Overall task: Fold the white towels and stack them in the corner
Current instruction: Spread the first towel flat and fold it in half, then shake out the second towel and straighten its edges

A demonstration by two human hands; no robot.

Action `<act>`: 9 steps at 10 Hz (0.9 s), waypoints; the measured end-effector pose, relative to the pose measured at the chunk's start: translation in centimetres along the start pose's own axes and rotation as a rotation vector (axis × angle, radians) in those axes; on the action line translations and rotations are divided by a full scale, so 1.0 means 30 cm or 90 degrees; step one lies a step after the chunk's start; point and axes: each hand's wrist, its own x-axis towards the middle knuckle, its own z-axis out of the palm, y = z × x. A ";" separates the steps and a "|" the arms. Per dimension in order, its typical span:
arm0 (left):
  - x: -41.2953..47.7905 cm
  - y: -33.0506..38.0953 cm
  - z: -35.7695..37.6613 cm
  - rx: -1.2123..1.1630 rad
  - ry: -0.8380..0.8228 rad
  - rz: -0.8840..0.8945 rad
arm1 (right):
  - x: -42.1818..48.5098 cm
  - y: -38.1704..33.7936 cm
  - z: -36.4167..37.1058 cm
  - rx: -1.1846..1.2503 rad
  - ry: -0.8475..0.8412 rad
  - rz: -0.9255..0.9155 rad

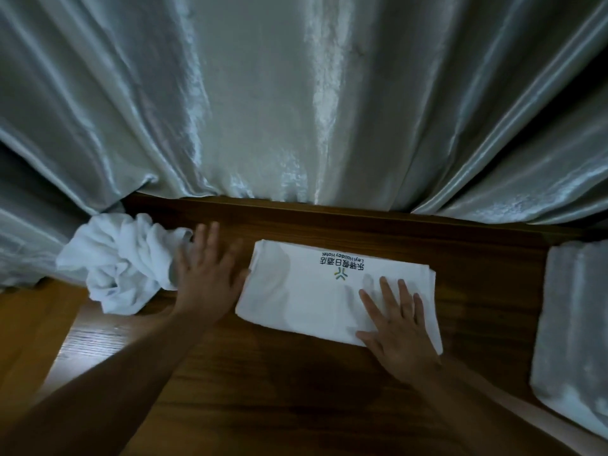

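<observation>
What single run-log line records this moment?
stage: folding | right hand: flat on folded logo towel | left hand: open, between it and crumpled towel | stack: right edge

Folded white terry towel stack [572, 327] at right cut off by frame edge; left hand [207, 271] motion-blurred, hiding part of crumpled white towel [121, 264].

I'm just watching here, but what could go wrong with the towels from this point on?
Two things, possibly. The crumpled towel sits at the left edge of the wooden table, partly overhanging, so a nudge from the left hand beside it might tip it to the floor. The folded towel is only pressed flat under the right hand; lifting it carelessly toward the stacked towels on the right could let its layers slip open.
</observation>
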 end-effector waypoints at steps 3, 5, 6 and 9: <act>-0.020 -0.450 0.086 -0.174 -0.188 -0.483 | 0.040 -0.082 0.035 -0.016 -0.058 -0.044; -0.092 -0.494 0.121 -0.318 -0.152 -0.458 | 0.072 -0.121 0.044 -0.052 -0.088 -0.009; -0.143 -0.526 0.105 -0.267 -0.101 -0.397 | 0.100 -0.176 0.036 -0.050 -0.095 -0.005; -0.308 -0.626 -0.051 -0.358 0.086 -0.285 | 0.334 -0.517 -0.032 0.004 -0.095 -0.057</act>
